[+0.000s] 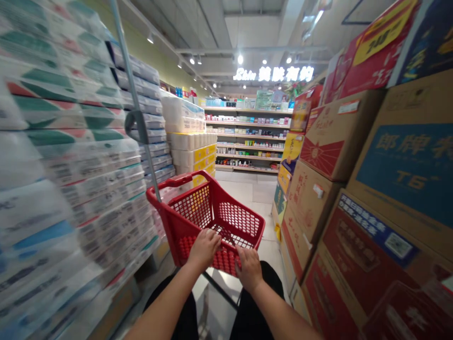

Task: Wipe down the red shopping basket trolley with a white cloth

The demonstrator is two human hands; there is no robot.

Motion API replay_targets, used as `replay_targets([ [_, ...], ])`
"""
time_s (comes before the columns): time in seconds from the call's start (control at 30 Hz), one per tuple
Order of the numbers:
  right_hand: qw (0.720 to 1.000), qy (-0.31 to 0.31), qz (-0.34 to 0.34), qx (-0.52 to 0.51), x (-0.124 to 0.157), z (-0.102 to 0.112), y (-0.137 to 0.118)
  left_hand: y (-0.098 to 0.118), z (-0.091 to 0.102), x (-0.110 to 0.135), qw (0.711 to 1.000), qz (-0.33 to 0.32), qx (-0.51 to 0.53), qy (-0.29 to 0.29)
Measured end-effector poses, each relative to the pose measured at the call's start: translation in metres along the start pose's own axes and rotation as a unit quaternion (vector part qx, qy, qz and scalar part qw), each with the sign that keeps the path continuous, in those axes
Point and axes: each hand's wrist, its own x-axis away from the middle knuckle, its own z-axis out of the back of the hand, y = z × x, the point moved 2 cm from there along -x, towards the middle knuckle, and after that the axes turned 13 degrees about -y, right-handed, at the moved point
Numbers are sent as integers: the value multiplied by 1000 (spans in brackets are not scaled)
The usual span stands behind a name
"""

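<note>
Over the red basket's rim point(228, 244), curled fingers point(214, 235)

Basket point(209, 218) at centre, left hand point(205, 249) and right hand point(249, 267) on its near edge. Stacked packs point(95, 156) fill the frame's left, stacked boxes point(323, 141) its right; shelves point(247, 123) stand behind, upper centre, beneath a sign point(274, 74).

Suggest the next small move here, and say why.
Perhaps ease the cart gently forward, steering slightly right. The left hand and right hand both hold its near rim, floor shows ahead between the packs and the boxes, and the cart's left side looks closer to the packs.
</note>
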Motion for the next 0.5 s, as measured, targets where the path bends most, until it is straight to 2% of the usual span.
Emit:
replay_targets([
  [0.13,1000,-14,18,8,-1,9,10,-4,-1,-5,999,-30,16,-17],
  [0.33,1000,-18,4,2,-4,13,31,8,-9,-13,1000,-15,6,-8],
  [0.5,1000,1,-4,7,-5,9,49,3,1,-20,998,-62,-11,-23],
])
